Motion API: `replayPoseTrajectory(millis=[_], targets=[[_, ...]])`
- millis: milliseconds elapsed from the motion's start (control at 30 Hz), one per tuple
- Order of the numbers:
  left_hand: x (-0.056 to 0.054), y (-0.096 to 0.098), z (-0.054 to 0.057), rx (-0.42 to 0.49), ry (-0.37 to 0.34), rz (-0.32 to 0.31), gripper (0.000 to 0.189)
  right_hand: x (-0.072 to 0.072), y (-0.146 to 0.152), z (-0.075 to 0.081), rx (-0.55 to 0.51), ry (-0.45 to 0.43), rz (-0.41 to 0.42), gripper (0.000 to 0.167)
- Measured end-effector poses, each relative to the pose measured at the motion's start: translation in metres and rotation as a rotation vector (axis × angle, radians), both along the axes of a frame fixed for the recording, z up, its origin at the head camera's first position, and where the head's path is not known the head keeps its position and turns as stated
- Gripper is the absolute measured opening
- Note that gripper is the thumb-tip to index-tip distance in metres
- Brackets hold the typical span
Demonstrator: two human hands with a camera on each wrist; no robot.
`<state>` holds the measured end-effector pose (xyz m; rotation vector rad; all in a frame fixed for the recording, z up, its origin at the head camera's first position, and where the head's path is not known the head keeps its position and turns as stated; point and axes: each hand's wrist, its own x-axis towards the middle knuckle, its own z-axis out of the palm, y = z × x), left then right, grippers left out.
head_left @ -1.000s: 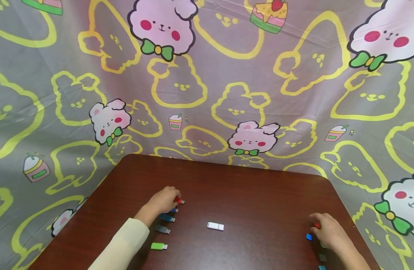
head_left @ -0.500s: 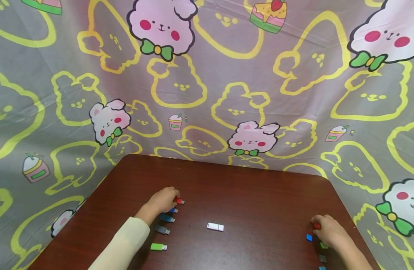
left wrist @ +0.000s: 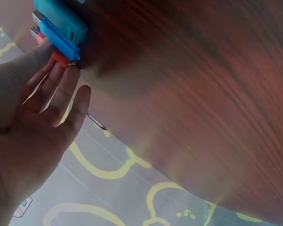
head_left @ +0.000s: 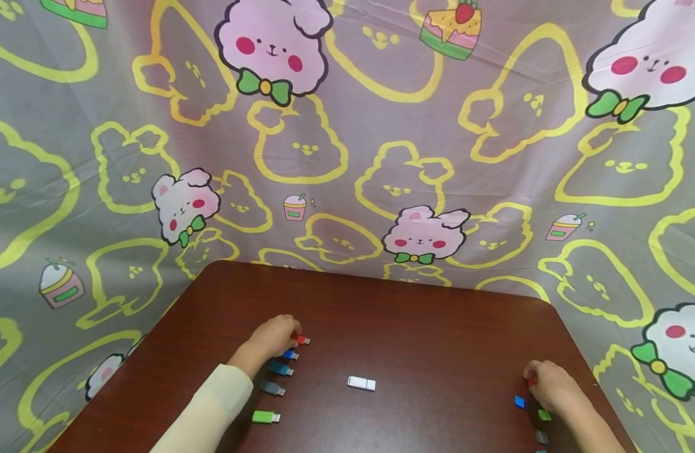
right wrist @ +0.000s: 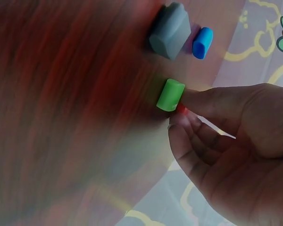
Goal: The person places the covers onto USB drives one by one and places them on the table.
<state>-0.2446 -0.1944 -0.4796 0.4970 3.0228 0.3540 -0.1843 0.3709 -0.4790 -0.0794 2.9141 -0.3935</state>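
At the far end of a row of USB sticks, my left hand (head_left: 274, 335) pinches a red USB stick (head_left: 301, 340), thumb against fingers, its metal plug pointing right. A blue USB stick (left wrist: 60, 39) and a teal one (left wrist: 68, 21) lie just nearer in the left wrist view. On the right side of the table, my right hand (head_left: 553, 386) holds a small red cap (right wrist: 181, 108) between thumb and fingertips, mostly hidden by them. Close to its thumb lies a green cap (right wrist: 170, 95). A blue cap (head_left: 520, 402) lies just left of that hand.
A grey USB stick (head_left: 272, 388) and a green one (head_left: 265, 417) continue the left row. A white USB stick (head_left: 361, 383) lies mid-table. A grey cap (head_left: 542, 436) lies nearer on the right. Patterned cloth (head_left: 347, 126) hangs behind the brown table (head_left: 438, 340).
My right hand has shifted slightly to the right, so the green cap shows more and the red cap less. The left hand stays on the red USB stick.
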Motion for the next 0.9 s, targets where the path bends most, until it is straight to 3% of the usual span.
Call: replayPoseTrajectory(millis=[300,733,900], targets=[[0.001,0.001,-0.001,0.008,0.026,-0.006,0.01,0.0,0.0,0.0,-0.001,-0.02,-0.005,0.01],[-0.001,0.001,0.002,0.015,-0.014,0.014,0.013,0.006,-0.011,0.008,-0.051,0.175,0.026,0.008],[0.001,0.003,0.007,0.05,0.004,-0.021,0.017,0.008,-0.016,0.01,-0.052,0.27,0.043,0.01]])
